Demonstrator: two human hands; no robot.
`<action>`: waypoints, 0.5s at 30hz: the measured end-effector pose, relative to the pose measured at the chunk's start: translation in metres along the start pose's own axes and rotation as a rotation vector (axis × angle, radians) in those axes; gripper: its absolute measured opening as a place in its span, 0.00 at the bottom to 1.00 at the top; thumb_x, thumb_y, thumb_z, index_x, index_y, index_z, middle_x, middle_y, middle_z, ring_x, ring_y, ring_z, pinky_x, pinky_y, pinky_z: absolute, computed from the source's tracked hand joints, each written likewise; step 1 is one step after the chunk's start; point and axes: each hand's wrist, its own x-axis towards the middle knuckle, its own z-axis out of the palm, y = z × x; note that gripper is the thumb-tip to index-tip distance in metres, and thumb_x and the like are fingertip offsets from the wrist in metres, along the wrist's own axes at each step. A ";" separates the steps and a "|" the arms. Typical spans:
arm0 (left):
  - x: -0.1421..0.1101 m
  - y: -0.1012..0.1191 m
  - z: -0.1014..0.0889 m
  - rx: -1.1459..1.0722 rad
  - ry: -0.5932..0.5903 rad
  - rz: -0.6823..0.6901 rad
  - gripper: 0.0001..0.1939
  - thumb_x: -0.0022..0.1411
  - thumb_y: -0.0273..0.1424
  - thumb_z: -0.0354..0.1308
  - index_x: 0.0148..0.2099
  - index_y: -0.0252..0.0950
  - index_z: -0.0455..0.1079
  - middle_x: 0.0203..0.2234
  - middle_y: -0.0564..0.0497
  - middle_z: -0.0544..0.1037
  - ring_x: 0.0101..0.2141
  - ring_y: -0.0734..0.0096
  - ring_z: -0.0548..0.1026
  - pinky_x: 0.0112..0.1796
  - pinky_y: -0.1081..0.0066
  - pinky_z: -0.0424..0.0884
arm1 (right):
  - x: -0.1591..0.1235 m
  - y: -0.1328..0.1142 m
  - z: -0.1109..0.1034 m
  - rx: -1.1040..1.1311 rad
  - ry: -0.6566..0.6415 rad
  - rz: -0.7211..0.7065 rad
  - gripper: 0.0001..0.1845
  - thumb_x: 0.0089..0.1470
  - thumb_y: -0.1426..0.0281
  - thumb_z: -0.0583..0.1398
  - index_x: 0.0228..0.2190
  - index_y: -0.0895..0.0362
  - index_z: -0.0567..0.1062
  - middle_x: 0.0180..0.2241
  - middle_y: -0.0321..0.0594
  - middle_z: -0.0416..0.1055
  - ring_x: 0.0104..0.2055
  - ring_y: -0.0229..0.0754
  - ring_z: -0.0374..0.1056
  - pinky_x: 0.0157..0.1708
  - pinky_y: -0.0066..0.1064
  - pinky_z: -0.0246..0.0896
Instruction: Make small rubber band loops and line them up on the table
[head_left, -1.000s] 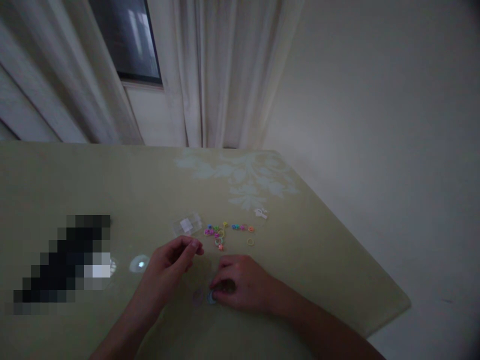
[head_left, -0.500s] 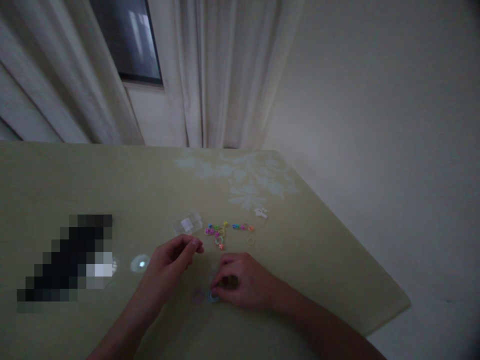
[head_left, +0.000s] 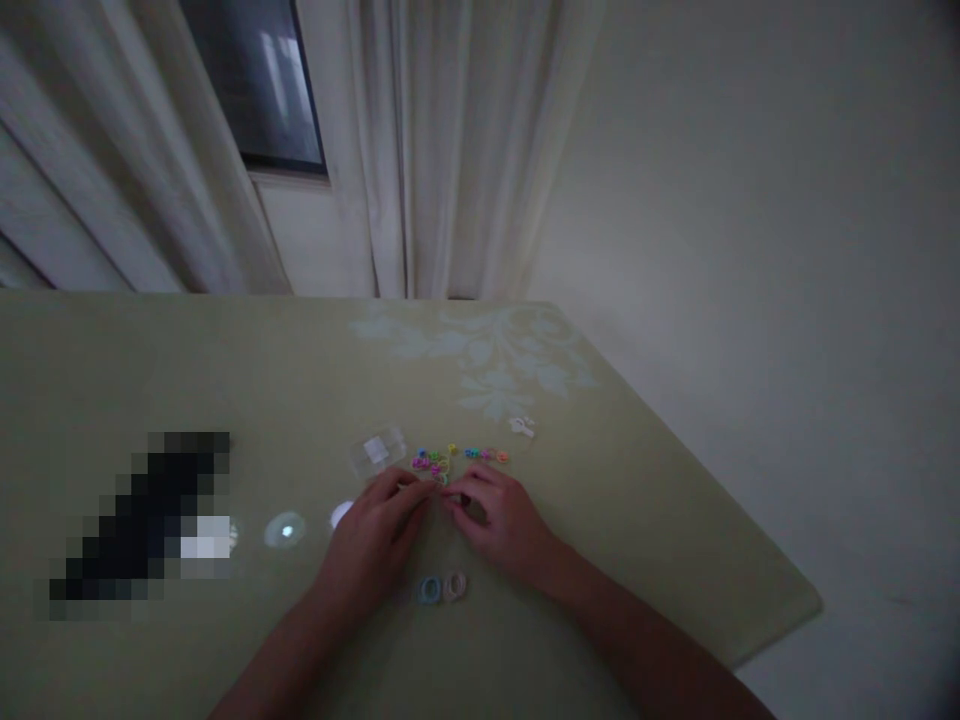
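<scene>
My left hand (head_left: 384, 525) and my right hand (head_left: 495, 520) meet at the fingertips over the middle of the table. Both are closed in a pinch; whatever lies between the fingers is too small to make out. Right beyond the fingertips is a cluster of small colourful hair ties (head_left: 431, 462), partly hidden by the hands. A short row of colourful small ties (head_left: 486, 455) lies to its right. Nearer to me, below the hands, a pale blue ring-shaped band (head_left: 430, 590) and a pale pink one (head_left: 455, 585) lie side by side.
A clear plastic box (head_left: 377, 451) sits behind my left hand. White small pieces (head_left: 523, 427) lie at the back right. Left of my hands is a dark pixelated patch (head_left: 142, 525). The table's right edge (head_left: 690, 446) slants toward me; curtains (head_left: 465, 150) hang behind.
My right hand has moved up and away from the blue band to meet my left hand, which shifted right. A pinkish band now shows right of the blue one instead of left.
</scene>
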 end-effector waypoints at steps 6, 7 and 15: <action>0.000 -0.004 0.004 0.171 -0.047 0.065 0.15 0.72 0.31 0.54 0.52 0.43 0.82 0.45 0.44 0.82 0.47 0.54 0.79 0.48 0.58 0.77 | 0.006 0.011 0.009 -0.163 0.021 0.003 0.09 0.67 0.65 0.63 0.44 0.54 0.82 0.41 0.43 0.78 0.42 0.45 0.73 0.44 0.35 0.67; 0.000 -0.004 0.004 0.186 -0.036 0.072 0.15 0.72 0.31 0.54 0.52 0.43 0.81 0.45 0.44 0.82 0.47 0.55 0.79 0.48 0.59 0.77 | 0.008 0.011 0.011 -0.191 0.024 0.007 0.09 0.67 0.64 0.64 0.43 0.55 0.81 0.41 0.43 0.78 0.42 0.45 0.72 0.45 0.36 0.67; 0.001 -0.003 0.002 0.184 -0.022 0.025 0.11 0.73 0.33 0.54 0.43 0.41 0.78 0.41 0.46 0.82 0.44 0.55 0.80 0.45 0.60 0.77 | 0.011 0.012 0.010 -0.251 0.032 0.056 0.03 0.62 0.70 0.64 0.38 0.56 0.78 0.38 0.42 0.76 0.41 0.45 0.70 0.45 0.35 0.64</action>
